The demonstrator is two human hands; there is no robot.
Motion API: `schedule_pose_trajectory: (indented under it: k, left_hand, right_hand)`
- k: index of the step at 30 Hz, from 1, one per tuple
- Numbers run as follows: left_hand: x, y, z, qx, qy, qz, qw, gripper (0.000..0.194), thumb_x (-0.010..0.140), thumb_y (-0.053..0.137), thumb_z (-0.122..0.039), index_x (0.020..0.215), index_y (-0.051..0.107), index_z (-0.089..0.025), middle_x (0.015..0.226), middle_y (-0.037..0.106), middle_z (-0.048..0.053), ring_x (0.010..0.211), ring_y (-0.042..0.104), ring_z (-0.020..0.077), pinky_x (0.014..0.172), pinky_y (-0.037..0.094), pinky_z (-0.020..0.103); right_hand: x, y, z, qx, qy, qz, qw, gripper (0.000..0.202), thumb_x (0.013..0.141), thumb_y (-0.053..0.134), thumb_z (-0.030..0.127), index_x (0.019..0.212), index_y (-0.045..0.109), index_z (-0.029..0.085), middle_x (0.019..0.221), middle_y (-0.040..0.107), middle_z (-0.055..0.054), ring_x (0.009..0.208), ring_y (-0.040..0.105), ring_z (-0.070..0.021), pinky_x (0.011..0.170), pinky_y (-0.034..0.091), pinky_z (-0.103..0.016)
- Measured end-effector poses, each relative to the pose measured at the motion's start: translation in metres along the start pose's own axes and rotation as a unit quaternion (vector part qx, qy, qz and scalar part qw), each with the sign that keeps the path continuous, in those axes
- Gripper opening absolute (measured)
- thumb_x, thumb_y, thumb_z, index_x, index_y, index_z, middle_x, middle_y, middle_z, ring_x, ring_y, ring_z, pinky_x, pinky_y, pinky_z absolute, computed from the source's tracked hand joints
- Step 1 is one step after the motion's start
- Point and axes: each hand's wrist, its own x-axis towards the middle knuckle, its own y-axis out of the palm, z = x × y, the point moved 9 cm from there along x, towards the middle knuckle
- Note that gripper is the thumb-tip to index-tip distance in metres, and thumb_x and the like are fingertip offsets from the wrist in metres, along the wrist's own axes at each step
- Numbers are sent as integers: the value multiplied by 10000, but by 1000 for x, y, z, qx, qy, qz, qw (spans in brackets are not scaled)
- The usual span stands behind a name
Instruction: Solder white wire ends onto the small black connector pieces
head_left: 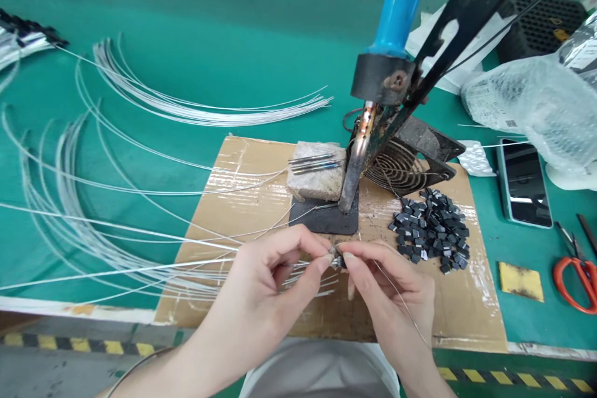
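Near the front of the cardboard, my left hand (275, 286) pinches the end of a thin white wire (200, 241) between thumb and forefinger. My right hand (394, 292) meets it fingertip to fingertip, closed on a small black connector (342, 260). A fine silvery strand (405, 306), which looks like solder wire, runs out of the right hand over its palm. Just beyond the hands stands a clamped soldering iron (359, 158), its tip pointing down over a black pad (321, 222). The fingers hide the exact joint between wire and connector.
Loose black connectors (433, 230) lie heaped at right on the cardboard (480, 317). A pale block (317, 186) bears several wire ends. Behind the iron is a fan (405, 165). White wire bundles (209, 109) spread left. A phone (525, 183), yellow sponge (521, 281) and red-handled scissors (578, 277) lie right.
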Motion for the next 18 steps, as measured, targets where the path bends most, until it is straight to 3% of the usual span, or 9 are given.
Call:
schedule_pose_trajectory:
  k: [4, 8, 11, 14, 18]
  left_hand:
    - [1, -1, 0, 24, 7, -13, 1000, 145, 902, 649, -218, 785, 735, -211, 822, 778, 3, 732, 702, 127, 664, 551, 190]
    - [2, -5, 0, 70, 15, -39, 997, 165, 895, 642, -237, 761, 735, -212, 857, 794, 16, 674, 658, 124, 591, 496, 208]
    - [4, -6, -2, 89, 22, -48, 995, 180, 901, 631, -257, 757, 725, -203, 847, 791, 21, 605, 592, 110, 549, 453, 217]
    - [6, -7, -4, 96, 34, -55, 993, 182, 902, 624, -255, 753, 712, -199, 801, 776, 13, 574, 556, 102, 527, 429, 212]
    - [8, -8, -5, 99, 37, -61, 993, 156, 891, 633, -249, 773, 723, -204, 796, 779, 10, 635, 626, 124, 559, 462, 213]
  right_hand:
    - [-4, -4, 5, -58, -23, 0, 998, 334, 1129, 414, 315, 1202, 738, 349, 799, 621, 32, 644, 555, -84, 605, 477, -209]
    - [-8, -8, 7, -58, -35, -19, 998, 277, 1129, 395, 276, 1332, 573, 339, 790, 668, 55, 582, 519, -88, 543, 422, -214]
    - [-8, -13, 7, -74, -36, -34, 996, 148, 1112, 428, 271, 1114, 576, 286, 714, 594, 69, 545, 459, -91, 510, 371, -220]
    - [-5, -14, 10, -94, -37, -30, 994, 288, 1092, 456, 267, 807, 487, 238, 667, 454, 60, 568, 408, -100, 514, 340, -228]
    - [0, -11, 19, -73, -49, -28, 996, 256, 1043, 546, 257, 789, 544, 226, 922, 657, -11, 855, 639, -145, 778, 516, -278]
